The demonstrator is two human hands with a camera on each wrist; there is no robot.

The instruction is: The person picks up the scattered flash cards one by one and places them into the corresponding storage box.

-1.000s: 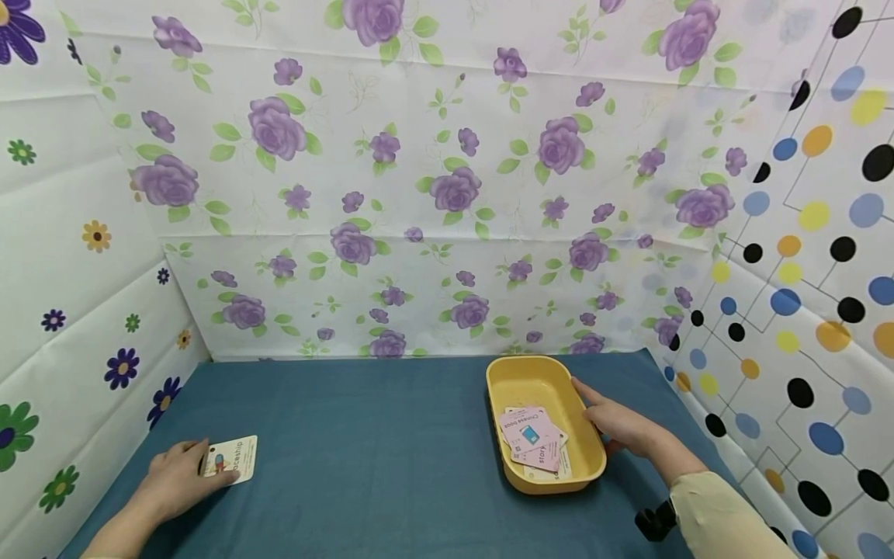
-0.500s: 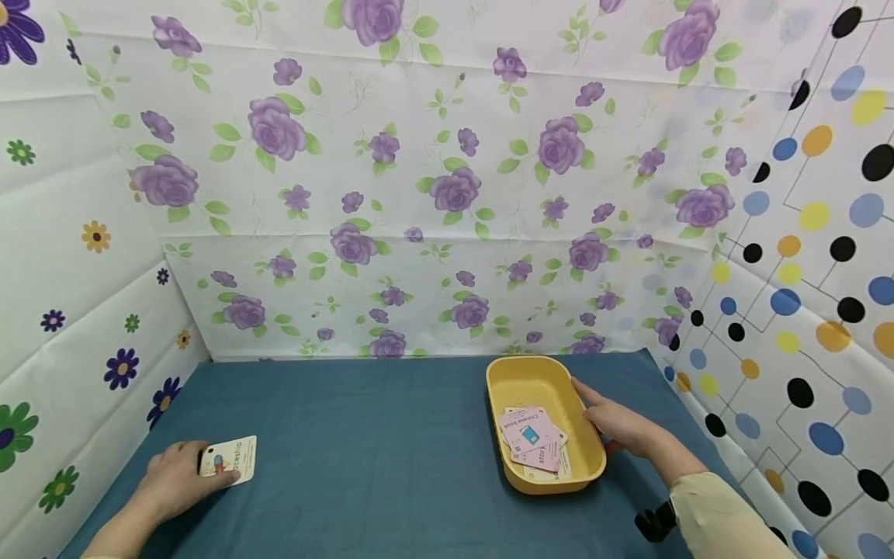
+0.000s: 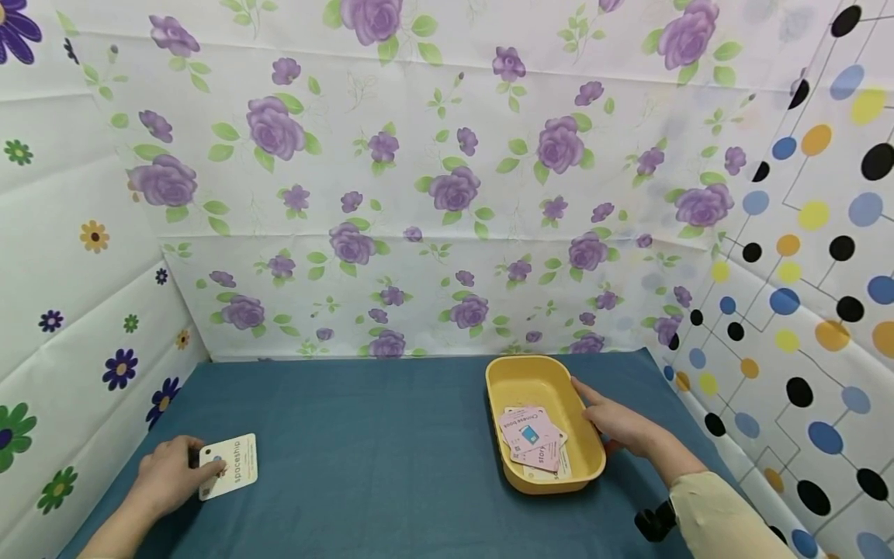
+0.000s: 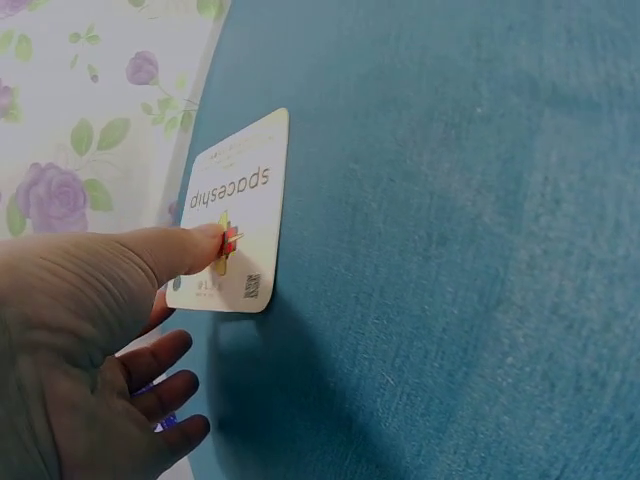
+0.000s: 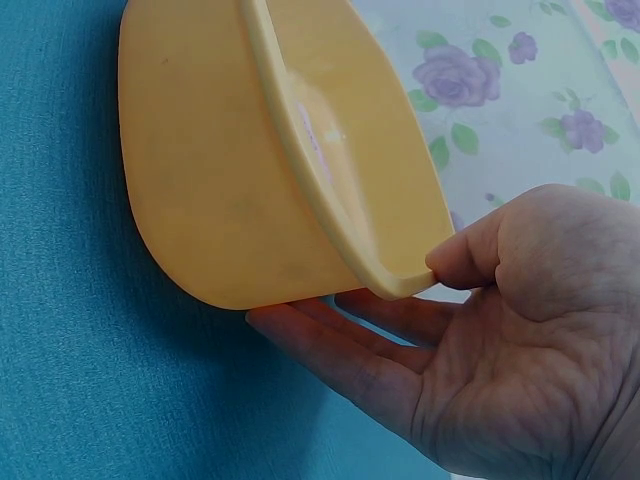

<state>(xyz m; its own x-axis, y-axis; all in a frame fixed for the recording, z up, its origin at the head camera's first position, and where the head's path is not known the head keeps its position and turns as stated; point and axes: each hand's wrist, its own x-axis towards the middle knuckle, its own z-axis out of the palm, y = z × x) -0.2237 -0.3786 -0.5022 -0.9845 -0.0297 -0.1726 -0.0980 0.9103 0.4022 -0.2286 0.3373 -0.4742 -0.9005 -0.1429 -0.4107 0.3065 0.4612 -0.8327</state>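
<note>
At the left of the head view my left hand (image 3: 164, 475) pinches a white card (image 3: 239, 464) printed "spaceship". In the left wrist view the thumb lies on the card's picture, a fingertip shows under its edge, and the other fingers are loosely bent away from it. The card (image 4: 245, 190) is tilted over the blue cloth. On the right, my right hand (image 3: 621, 425) holds the rim of a yellow plastic basin (image 3: 538, 379). The right wrist view has the thumb at the rim and the fingers against the outer wall (image 5: 210, 200). Several word cards (image 3: 528, 435), pink and white, lie overlapping inside.
A blue cloth (image 3: 363, 458) covers the table. Floral sheeting (image 3: 419, 194) rises behind it, and a dotted sheet (image 3: 803, 310) stands along the right. A small black object (image 3: 655, 522) shows by the right sleeve (image 3: 722, 516).
The left thumb has shifted farther onto the card's picture and the card has turned a little, so the whole word "spaceship" now shows. The right hand and basin have stayed still.
</note>
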